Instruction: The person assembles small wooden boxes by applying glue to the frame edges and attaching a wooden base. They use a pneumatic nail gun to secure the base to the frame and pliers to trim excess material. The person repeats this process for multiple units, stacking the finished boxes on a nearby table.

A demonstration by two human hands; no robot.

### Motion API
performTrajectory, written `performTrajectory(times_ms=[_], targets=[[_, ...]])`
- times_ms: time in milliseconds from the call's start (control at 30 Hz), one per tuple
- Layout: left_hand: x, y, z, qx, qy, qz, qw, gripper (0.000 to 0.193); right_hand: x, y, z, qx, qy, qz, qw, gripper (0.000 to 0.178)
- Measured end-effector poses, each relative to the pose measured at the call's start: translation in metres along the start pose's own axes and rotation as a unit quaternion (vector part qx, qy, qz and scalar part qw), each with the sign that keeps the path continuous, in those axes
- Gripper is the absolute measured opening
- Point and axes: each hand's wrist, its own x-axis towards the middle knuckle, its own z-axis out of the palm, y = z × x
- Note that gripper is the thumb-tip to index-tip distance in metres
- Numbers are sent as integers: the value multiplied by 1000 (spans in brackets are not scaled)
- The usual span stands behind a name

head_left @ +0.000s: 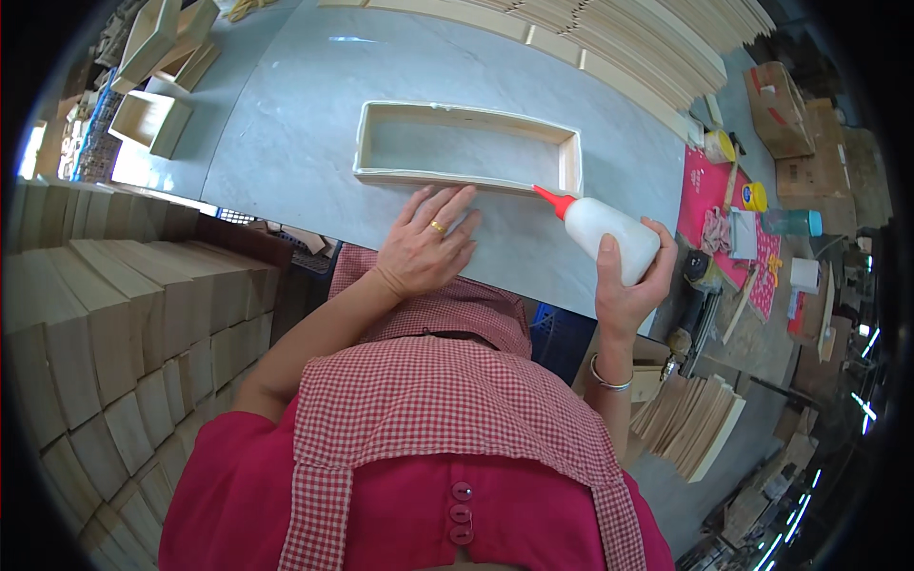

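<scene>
A shallow rectangular wooden frame lies on the grey table, its long side across in front of me. The tabletop shows through its middle, and a white line runs along its upper edges. My right hand is wrapped round a white squeeze glue bottle, tilted so that its red nozzle points left. The nozzle's tip is at the near edge of the frame, close to the right corner. My left hand lies with fingers stretched out, fingertips at the frame's near side, holding nothing.
Long wooden strips are stacked along the table's far side. Small wooden boxes stand at the far left. Stacked wooden boards rise at my left. Cardboard boxes and a yellow-lidded tub are at the right.
</scene>
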Motion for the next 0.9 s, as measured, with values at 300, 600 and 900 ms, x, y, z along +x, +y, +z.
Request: performTrajectory(times_ms=[300,600,900], targets=[[0,0,0,6,-11,0,1000,41,4,18,-33,-57,50,5,997,57],[-4,-1,2,6,-19,0,1000,41,10,26,-27,-35,66,19,997,54],[3,3,1,15,-18,3,1000,40,114,122,-37,-60,274,43,959,52]])
